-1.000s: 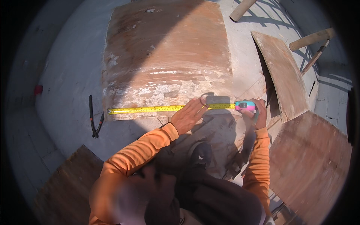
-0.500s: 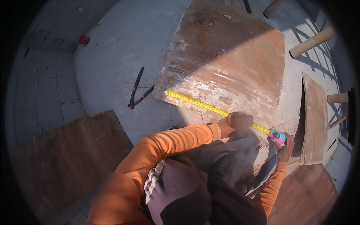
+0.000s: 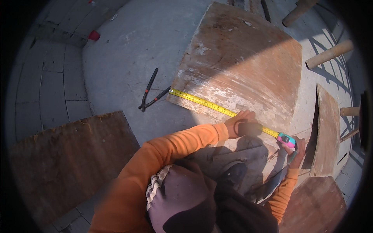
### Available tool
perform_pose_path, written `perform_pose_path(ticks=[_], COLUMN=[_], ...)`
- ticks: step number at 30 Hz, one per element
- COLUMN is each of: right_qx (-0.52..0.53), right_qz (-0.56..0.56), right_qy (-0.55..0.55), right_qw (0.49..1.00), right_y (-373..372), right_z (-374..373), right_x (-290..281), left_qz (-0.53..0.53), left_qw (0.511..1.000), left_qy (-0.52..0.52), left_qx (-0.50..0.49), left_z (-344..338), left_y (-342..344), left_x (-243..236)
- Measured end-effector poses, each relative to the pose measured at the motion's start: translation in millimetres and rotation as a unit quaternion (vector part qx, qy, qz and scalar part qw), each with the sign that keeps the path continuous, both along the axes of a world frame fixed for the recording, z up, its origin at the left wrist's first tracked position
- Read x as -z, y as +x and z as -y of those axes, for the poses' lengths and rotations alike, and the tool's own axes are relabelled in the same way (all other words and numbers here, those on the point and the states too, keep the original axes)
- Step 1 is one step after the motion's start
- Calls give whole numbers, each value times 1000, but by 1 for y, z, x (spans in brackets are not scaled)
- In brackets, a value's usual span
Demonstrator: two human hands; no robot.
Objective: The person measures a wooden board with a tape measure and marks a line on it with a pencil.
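Yellow tape: a yellow steel measuring tape blade (image 3: 210,104) is stretched along the near edge of a large worn brown plywood sheet (image 3: 241,58), its hooked end at the sheet's left corner, its other end running into the case.
Tape case: a small pink and turquoise tape measure case (image 3: 286,139) sits at the right end of the blade, near the sheet's right corner.
Left hand: the left hand (image 3: 243,123), on an orange sleeve, lies on the blade partway along, nearer the case than the hook.
Left fingers: curled down over the blade and pressing it to the plywood; the blade runs under them and comes out on both sides.
Right hand: the right hand (image 3: 295,149) is at the case, just below and behind it.
Right fingers: wrapped narrowly about the case from below, with something green showing under the palm that I cannot make out.
Floor: grey concrete floor (image 3: 128,50) carries the sheet.
Cutters: black long-handled cutters with red at the joint (image 3: 149,93) lie on the floor just left of the hooked end of the tape, apart from both hands.
Other boards: a dark plywood panel (image 3: 66,159) lies at lower left; a narrower brown board (image 3: 328,128) lies at right.
Poles: round wooden poles (image 3: 329,54) lie at upper right.
Red cup: a small red cup (image 3: 93,35) stands far off at upper left.
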State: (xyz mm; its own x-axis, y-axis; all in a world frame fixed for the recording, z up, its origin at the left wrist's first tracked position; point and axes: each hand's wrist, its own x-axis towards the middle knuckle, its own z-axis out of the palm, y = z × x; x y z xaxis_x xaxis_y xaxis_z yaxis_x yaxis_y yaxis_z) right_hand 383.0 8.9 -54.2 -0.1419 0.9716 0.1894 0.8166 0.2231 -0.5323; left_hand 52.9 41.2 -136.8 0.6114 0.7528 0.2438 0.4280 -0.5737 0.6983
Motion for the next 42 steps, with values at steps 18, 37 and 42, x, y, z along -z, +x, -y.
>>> perform_pose_path(ticks=[18,37,42], right_qx=[6,21,16], right_qz=[16,146,114], right_qy=[-15,0,-14], right_qw=[1000,989,993], right_y=[-3,104,106], right_z=[5,18,17], right_x=[1,24,33], left_qz=[-23,-142,-142], left_qw=[1000,971,969], left_qy=[10,184,193], left_qx=[-13,51,64], left_z=[3,4,5], left_y=[-7,-5,-5], left_x=[21,5,4])
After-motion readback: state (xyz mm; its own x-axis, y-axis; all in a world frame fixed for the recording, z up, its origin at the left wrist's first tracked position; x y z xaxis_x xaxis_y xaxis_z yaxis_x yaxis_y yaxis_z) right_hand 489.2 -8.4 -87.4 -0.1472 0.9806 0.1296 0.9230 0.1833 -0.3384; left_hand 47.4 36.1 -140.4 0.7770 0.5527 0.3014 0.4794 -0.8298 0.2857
